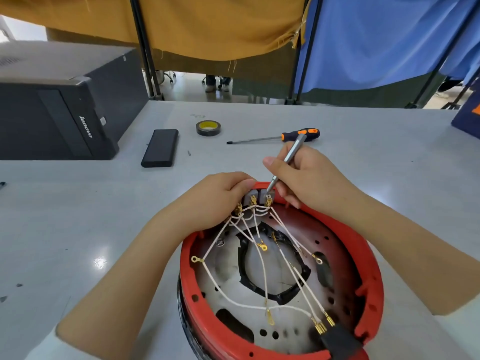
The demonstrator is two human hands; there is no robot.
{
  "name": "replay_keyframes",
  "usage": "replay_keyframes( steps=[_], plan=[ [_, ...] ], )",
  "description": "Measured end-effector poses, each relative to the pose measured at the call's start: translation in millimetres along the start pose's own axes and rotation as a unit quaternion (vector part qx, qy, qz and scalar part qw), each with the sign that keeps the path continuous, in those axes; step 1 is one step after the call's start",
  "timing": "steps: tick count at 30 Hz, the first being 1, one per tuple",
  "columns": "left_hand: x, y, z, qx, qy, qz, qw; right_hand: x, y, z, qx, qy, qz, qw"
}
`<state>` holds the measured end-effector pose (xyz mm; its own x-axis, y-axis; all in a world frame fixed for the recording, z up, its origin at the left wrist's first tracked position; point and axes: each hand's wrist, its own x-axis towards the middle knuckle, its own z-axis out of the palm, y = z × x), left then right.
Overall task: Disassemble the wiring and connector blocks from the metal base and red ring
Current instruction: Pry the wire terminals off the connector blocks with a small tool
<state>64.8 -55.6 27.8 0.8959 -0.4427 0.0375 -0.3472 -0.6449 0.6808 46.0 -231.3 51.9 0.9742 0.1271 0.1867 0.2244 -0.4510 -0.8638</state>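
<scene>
While left hand [223, 196] steadies blocks [255, 197] — right hand [309, 178] pinches screwdriver [285, 159]

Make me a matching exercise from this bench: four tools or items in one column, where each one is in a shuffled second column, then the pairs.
Things:
1. slim silver metal screwdriver
2. orange-and-black handled screwdriver
3. roll of black tape with yellow core
4. flat black rectangular case

Places:
A. lying on the table nearest the black computer tower
B. gripped in the right hand, tip at the grey connector blocks
C. lying on the table beyond the right hand
D. flat on the table, far side, between items 2 and 4

Pairs: 1-B, 2-C, 3-D, 4-A
</scene>
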Motion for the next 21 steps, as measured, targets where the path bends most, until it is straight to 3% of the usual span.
replay_keyframes(
  steps=[9, 21],
  plan=[
    [4.9, -3.3, 0.7, -0.051, -0.002, 0.016, 0.999, 18.3, 24.4, 8.3, 0.084, -0.015, -0.05, 0.995],
    [3.0, 0.3, 0.9, -0.048, 0.001, 0.02, 0.999, 18.8, 21.7, 6.5, 0.037, -0.04, -0.054, 0.997]
  ],
)
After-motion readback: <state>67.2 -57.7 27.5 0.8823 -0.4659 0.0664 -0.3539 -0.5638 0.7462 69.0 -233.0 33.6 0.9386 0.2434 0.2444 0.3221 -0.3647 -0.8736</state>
